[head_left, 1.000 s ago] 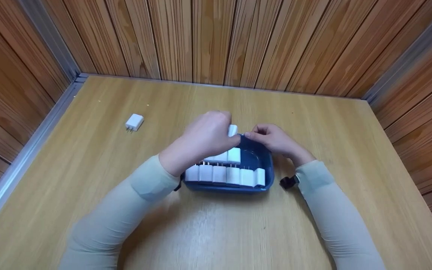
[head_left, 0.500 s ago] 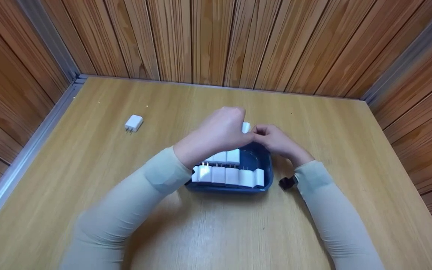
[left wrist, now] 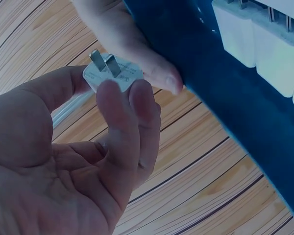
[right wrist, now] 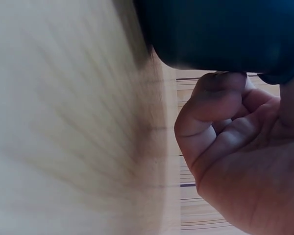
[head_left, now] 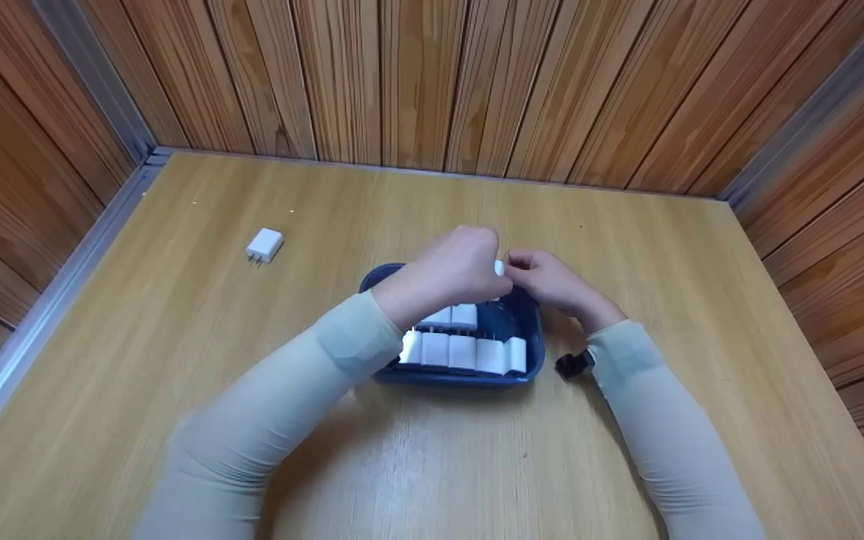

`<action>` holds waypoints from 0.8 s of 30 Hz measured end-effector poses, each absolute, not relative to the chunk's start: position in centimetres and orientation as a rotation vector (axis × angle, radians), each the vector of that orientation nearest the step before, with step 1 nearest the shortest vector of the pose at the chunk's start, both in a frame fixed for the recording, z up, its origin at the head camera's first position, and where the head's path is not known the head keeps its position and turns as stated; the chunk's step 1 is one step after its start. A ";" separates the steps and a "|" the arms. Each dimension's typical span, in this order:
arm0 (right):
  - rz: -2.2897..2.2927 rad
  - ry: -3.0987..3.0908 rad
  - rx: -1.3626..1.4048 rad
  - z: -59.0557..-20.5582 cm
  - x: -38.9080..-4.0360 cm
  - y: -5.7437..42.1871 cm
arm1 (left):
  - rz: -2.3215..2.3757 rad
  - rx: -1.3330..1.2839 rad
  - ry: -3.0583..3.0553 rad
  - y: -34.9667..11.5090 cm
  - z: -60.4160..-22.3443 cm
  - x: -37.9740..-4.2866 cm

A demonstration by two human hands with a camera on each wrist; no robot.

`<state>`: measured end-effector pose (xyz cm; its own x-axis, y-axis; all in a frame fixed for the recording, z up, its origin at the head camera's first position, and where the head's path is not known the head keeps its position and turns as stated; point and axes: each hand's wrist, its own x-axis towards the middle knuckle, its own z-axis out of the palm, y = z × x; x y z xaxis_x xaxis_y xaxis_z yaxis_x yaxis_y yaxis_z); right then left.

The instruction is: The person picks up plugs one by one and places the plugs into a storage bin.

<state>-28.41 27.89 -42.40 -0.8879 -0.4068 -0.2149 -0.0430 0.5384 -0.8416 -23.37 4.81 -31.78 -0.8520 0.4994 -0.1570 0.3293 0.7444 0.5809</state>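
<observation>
My left hand (head_left: pixel 453 268) pinches a white plug-in charger (left wrist: pixel 99 77) between thumb and fingertips, over the back right part of a blue plastic bin (head_left: pixel 539 352). In the left wrist view its two flat metal prongs face the camera. My right hand (head_left: pixel 558 286) holds the bin's back right rim, its thumb at the wall and its curled fingers (right wrist: pixel 213 105) outside. Inside the bin stand white chargers (head_left: pixel 463 352), a front row of several and a second row behind, prongs showing between them. My left forearm hides the bin's left part.
One more white charger (head_left: pixel 264 244) lies on the wooden table (head_left: pixel 462 457) at the left, prongs toward the front. A black wrist camera (head_left: pixel 574 365) sits below my right wrist. Wood-plank walls (head_left: pixel 424 82) close off the back and sides.
My left hand has moved right with the charger, then dipped slightly toward the bin's back right part, close to my right hand. The right hand has stayed at the rim.
</observation>
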 end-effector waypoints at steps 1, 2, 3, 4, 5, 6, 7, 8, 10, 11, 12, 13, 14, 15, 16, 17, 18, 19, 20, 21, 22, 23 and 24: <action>-1.293 2.388 -0.372 -42.3 -28.4 27.9 | 0.795 0.650 2.639 4.9 -31.9 -23.4; -1.300 2.380 -0.378 -42.4 -28.4 28.0 | 0.800 0.652 2.634 5.0 -32.1 -23.4; -1.306 2.373 -0.384 -42.4 -28.4 28.1 | 0.802 0.655 2.629 5.1 -32.2 -23.4; -1.313 2.367 -0.388 -42.4 -28.4 28.1 | 0.800 0.660 2.624 5.2 -32.4 -23.3; -1.320 2.362 -0.392 -42.4 -28.4 28.1 | 0.798 0.665 2.618 5.3 -32.6 -23.3; -1.326 2.359 -0.394 -42.4 -28.4 28.2 | 0.790 0.675 2.615 5.4 -32.8 -23.3; -1.331 2.354 -0.397 -42.4 -28.4 28.2 | 0.784 0.682 2.612 5.5 -33.0 -23.2; -1.335 2.351 -0.402 -42.5 -28.5 28.2 | 0.777 0.687 2.606 5.6 -33.2 -23.2; -1.335 2.351 -0.409 -42.6 -28.5 28.2 | 0.751 0.703 2.607 5.9 -33.7 -23.1; -1.335 2.350 -0.411 -42.6 -28.5 28.2 | 0.736 0.710 2.612 5.9 -33.9 -23.0; -1.333 2.351 -0.411 -42.6 -28.5 28.2 | 0.715 0.718 2.623 6.0 -34.0 -23.0; -1.331 2.352 -0.411 -42.6 -28.5 28.2 | 0.697 0.722 2.635 6.1 -34.2 -22.9; -1.329 2.355 -0.409 -42.6 -28.5 28.2 | 0.677 0.727 2.645 6.2 -34.4 -22.9; -1.327 2.360 -0.408 -42.6 -28.5 28.2 | 0.659 0.732 2.657 6.3 -34.5 -22.8; -1.328 2.365 -0.407 -42.6 -28.5 28.1 | 0.647 0.736 2.664 6.4 -34.6 -22.8; -1.329 2.368 -0.408 -42.6 -28.5 28.1 | 0.632 0.741 2.671 6.5 -34.8 -22.7; -1.335 2.371 -0.410 -42.6 -28.4 28.1 | 0.616 0.747 2.677 6.5 -34.9 -22.7; -1.344 2.370 -0.415 -42.6 -28.4 28.0 | 0.606 0.751 2.679 6.6 -35.0 -22.7; -1.351 2.371 -0.420 -42.6 -28.4 28.0 | 0.595 0.755 2.681 6.7 -35.1 -22.7; -1.359 2.370 -0.424 -42.6 -28.4 27.9 | 0.587 0.755 2.681 6.7 -35.2 -22.7; -1.369 2.366 -0.428 -42.6 -28.3 27.9 | 0.576 0.757 2.683 6.8 -35.3 -22.7; -1.377 2.363 -0.430 -42.6 -28.3 27.9 | 0.559 0.760 2.688 6.9 -35.4 -22.7; -1.385 2.360 -0.433 -42.7 -28.3 27.9 | 0.545 0.762 2.691 6.9 -35.5 -22.8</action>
<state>-28.30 27.88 -42.69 -0.8846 -0.4387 -0.1580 -0.0758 0.4696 -0.8796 -22.75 6.94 -35.54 -0.8175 0.5496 -0.1720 0.4394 0.7883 0.4306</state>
